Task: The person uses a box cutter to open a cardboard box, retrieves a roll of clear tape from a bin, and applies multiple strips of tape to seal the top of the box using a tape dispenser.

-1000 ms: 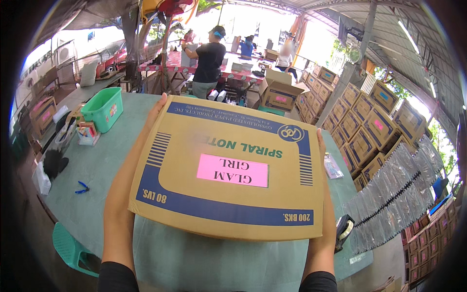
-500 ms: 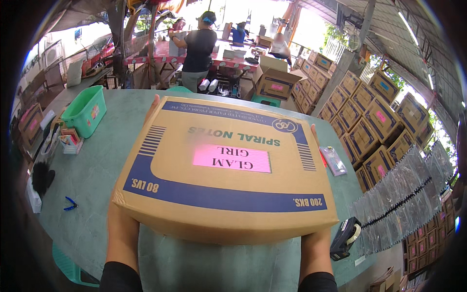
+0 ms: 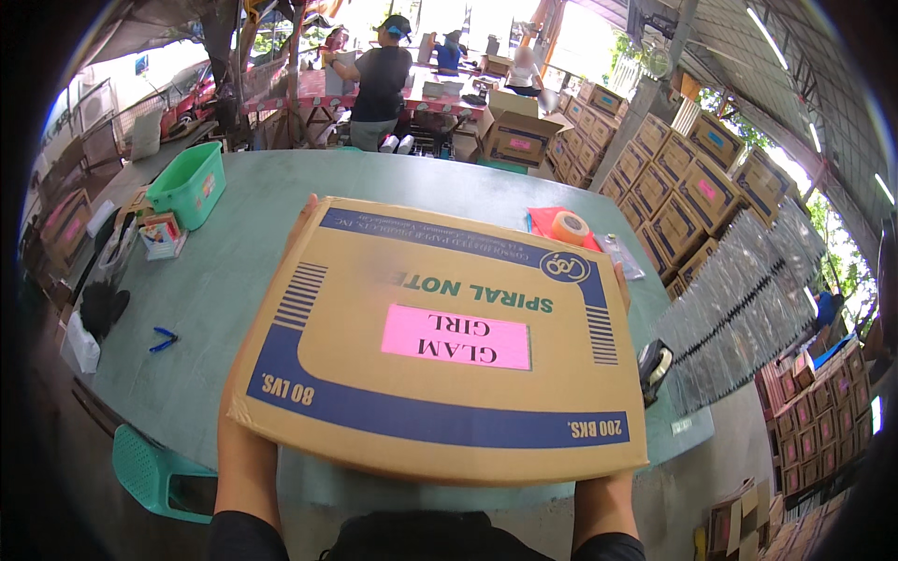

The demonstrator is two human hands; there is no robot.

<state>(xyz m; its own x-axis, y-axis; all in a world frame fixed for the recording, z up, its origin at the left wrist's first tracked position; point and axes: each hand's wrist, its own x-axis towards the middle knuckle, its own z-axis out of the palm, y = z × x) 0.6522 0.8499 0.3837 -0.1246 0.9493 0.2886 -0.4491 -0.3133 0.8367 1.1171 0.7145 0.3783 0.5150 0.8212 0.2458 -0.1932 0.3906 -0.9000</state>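
Note:
A large brown cardboard box with dark blue bands and a pink label fills the middle of the head view. Its printing appears upside down. It is held up in front of me, above the near part of the green table. My left hand grips its left side; only some fingertips show past the far left corner. On the opposite side my right hand has hold of the box, with just a bit of finger showing. Both palms are hidden by the box, and my forearms pass beneath its near edge.
On the table lie a green basket, blue cutters, a tape dispenser, an orange tape roll and clear plastic strips. A green stool stands at left. Stacked cartons rise at right; several people work beyond.
The box has come nearer to me and slightly lower in view, still between both hands. An orange tape roll and red item now show past its far edge.

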